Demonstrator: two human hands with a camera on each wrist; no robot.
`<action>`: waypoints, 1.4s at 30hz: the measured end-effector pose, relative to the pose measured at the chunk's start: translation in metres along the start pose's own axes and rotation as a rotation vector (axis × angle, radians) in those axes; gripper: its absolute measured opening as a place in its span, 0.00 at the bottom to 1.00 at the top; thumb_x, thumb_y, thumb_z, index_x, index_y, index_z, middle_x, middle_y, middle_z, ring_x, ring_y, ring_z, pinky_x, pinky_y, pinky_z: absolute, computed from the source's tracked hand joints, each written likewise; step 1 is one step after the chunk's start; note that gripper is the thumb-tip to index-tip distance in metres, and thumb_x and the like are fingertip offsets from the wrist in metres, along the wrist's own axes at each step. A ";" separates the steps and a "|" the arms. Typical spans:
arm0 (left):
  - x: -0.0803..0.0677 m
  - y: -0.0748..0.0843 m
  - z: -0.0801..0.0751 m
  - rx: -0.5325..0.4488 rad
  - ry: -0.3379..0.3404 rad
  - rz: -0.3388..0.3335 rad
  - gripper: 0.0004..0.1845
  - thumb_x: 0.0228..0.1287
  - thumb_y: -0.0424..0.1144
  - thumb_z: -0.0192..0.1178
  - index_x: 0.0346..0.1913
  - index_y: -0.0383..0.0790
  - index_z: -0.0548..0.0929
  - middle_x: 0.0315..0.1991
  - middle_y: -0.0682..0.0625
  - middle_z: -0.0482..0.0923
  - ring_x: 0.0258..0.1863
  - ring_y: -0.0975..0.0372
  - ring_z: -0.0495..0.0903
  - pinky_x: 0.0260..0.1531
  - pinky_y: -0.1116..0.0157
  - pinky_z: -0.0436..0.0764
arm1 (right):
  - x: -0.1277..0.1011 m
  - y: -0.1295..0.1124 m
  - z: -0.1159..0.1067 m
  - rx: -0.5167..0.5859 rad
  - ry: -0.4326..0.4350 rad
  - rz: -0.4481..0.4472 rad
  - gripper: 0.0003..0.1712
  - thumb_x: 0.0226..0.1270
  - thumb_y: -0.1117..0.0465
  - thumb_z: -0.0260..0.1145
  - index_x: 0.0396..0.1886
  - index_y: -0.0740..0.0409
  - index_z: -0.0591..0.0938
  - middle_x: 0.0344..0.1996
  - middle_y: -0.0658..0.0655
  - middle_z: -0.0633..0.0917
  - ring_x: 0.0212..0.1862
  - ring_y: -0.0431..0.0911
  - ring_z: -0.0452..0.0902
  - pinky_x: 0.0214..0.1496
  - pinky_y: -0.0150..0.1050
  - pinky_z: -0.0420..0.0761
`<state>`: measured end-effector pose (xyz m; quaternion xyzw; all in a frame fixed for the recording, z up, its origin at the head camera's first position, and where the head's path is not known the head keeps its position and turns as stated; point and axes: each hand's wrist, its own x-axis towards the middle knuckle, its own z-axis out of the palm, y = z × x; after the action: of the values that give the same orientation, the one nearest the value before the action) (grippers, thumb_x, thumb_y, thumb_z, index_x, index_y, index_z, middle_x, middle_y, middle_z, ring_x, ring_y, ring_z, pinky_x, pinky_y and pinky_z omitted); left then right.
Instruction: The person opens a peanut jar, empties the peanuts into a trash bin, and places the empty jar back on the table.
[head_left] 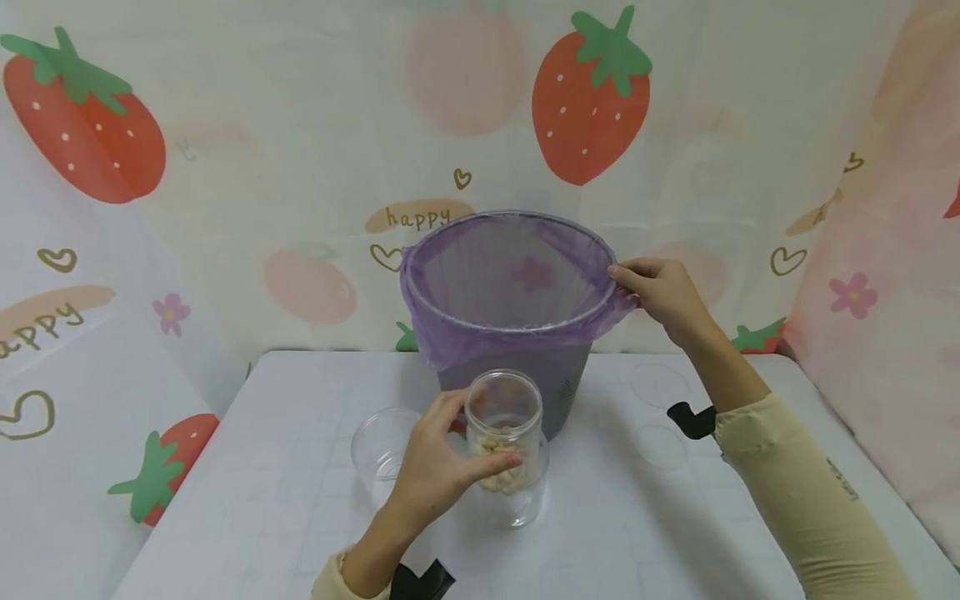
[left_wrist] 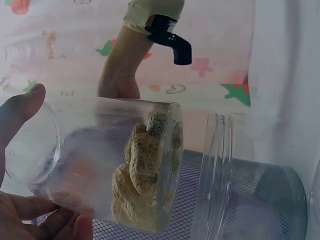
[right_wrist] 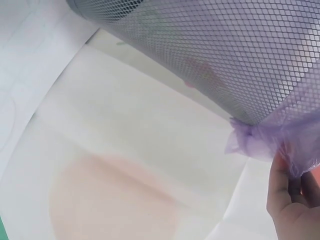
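Left hand: left hand point(head_left: 435, 467) wrapped round the clear plastic jar of pale peanuts point(head_left: 503, 429), thumb and fingers curled on its wall, mouth uncapped; jar held just above the bench, near the front middle.
Right hand: right hand point(head_left: 660, 292) pinches the purple bag liner point(head_left: 457, 342) at the right side of the bin's rim, fingers closed on the film.
Bin: grey mesh waste bin point(head_left: 558, 383) stands at the back middle of the white bench point(head_left: 675, 517), touching the strawberry-print backdrop point(head_left: 225, 167).
Other jars: empty clear plastic cup point(head_left: 378, 450) left of the held jar; second clear container point(head_left: 525, 508) directly under it.
Open room: right half and front-left corner of the bench lie bare.
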<state>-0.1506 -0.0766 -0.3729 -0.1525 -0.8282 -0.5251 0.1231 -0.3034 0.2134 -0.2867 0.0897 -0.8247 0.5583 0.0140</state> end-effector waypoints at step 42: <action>0.124 0.021 -0.156 0.245 0.225 0.042 0.40 0.51 0.48 0.74 0.66 0.42 0.69 0.49 0.48 0.75 0.50 0.59 0.73 0.46 0.69 0.72 | -0.001 -0.001 0.002 -0.015 0.043 0.014 0.27 0.71 0.53 0.61 0.56 0.73 0.78 0.23 0.37 0.78 0.31 0.33 0.74 0.36 0.23 0.77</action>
<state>-0.2505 -0.1939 -0.2450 -0.0942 -0.8636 -0.4313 0.2436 -0.3017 0.2118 -0.2867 0.0716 -0.8291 0.5538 0.0284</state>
